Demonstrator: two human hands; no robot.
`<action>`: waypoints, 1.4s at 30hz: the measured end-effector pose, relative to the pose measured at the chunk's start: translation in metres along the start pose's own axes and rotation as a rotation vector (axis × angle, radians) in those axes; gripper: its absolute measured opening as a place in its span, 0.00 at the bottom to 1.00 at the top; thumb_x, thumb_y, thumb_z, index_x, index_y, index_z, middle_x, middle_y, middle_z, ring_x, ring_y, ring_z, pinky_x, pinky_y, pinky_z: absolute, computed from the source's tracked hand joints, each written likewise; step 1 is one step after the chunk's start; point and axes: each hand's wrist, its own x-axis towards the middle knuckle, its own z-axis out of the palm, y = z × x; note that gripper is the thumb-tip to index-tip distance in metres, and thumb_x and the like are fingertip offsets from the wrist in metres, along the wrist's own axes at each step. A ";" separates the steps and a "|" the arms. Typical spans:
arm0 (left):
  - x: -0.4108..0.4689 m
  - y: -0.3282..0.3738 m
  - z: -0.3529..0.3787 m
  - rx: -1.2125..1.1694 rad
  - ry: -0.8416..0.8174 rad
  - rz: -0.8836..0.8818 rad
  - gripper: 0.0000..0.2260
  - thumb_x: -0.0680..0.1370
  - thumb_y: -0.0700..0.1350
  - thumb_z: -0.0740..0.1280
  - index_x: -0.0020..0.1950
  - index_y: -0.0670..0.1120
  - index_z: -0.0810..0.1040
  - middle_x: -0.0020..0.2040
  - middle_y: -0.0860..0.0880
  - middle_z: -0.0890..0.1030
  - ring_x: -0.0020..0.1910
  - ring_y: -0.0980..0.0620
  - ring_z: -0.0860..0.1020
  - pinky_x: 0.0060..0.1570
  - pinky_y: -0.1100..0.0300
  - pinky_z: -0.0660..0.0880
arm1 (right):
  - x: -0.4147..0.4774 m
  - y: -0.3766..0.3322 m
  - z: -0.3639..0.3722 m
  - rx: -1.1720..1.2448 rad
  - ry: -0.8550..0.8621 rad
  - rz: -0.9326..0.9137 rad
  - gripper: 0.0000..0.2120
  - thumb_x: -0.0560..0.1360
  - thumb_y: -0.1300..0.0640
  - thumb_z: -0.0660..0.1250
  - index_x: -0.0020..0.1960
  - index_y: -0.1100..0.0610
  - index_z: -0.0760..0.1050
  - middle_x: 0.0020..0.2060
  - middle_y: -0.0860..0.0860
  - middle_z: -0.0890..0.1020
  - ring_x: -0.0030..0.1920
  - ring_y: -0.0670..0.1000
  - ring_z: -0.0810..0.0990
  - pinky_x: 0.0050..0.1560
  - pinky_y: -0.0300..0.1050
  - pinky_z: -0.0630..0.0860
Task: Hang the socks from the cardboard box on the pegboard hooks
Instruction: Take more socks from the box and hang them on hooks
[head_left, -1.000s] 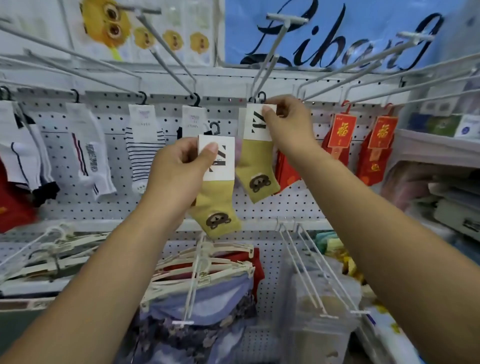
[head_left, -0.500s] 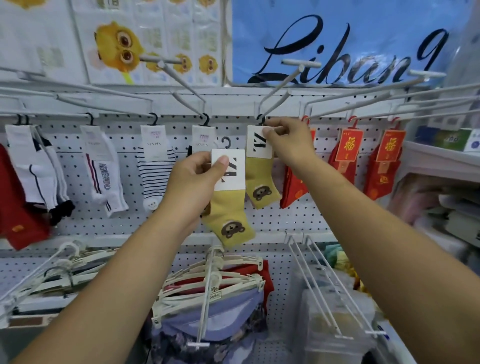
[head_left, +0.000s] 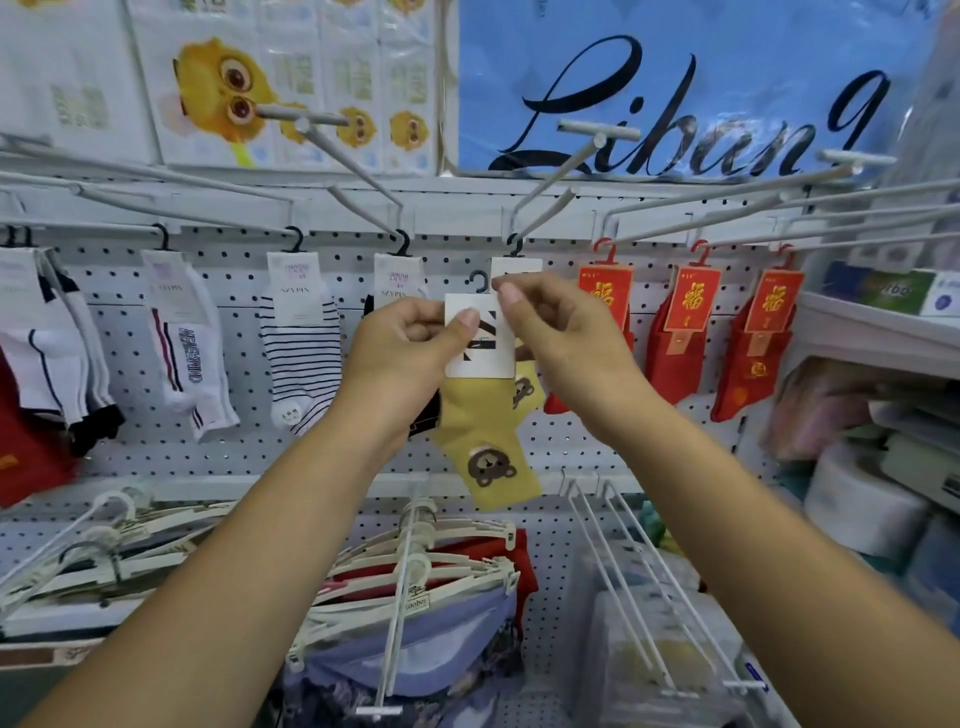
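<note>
Perforated pegboard (head_left: 582, 447), soft mustard sock (head_left: 483, 415)

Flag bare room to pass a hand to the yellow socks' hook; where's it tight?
Free: the rod above the hung yellow pair is bare from its tip to that pair; the pegboard strip under the red socks is bare too. Tight: neighbouring socks hang side by side, and the left hand, held pair and right hand fill that spot.

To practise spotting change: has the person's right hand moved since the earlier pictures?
Yes: the right hand sits lower below the black hook, its thumb now at the held card's corner.
</note>
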 end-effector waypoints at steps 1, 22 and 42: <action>-0.002 -0.001 0.001 0.000 -0.010 0.001 0.09 0.78 0.47 0.73 0.56 0.44 0.82 0.46 0.48 0.88 0.46 0.50 0.87 0.46 0.57 0.83 | 0.000 0.000 0.000 -0.032 -0.007 -0.014 0.11 0.81 0.55 0.66 0.62 0.55 0.79 0.48 0.54 0.84 0.49 0.50 0.83 0.52 0.48 0.81; 0.021 0.026 -0.045 0.419 0.010 0.318 0.26 0.78 0.45 0.73 0.73 0.57 0.69 0.69 0.56 0.74 0.67 0.61 0.73 0.67 0.54 0.72 | 0.062 0.024 -0.009 -0.229 0.230 -0.003 0.13 0.81 0.57 0.66 0.66 0.52 0.77 0.52 0.52 0.79 0.48 0.49 0.78 0.51 0.45 0.77; 0.008 0.008 -0.106 0.381 -0.202 0.416 0.29 0.76 0.52 0.74 0.74 0.62 0.68 0.67 0.75 0.66 0.63 0.78 0.62 0.60 0.78 0.57 | -0.027 -0.009 0.031 -0.501 0.345 0.111 0.24 0.78 0.47 0.69 0.72 0.49 0.71 0.64 0.46 0.74 0.66 0.47 0.74 0.69 0.52 0.72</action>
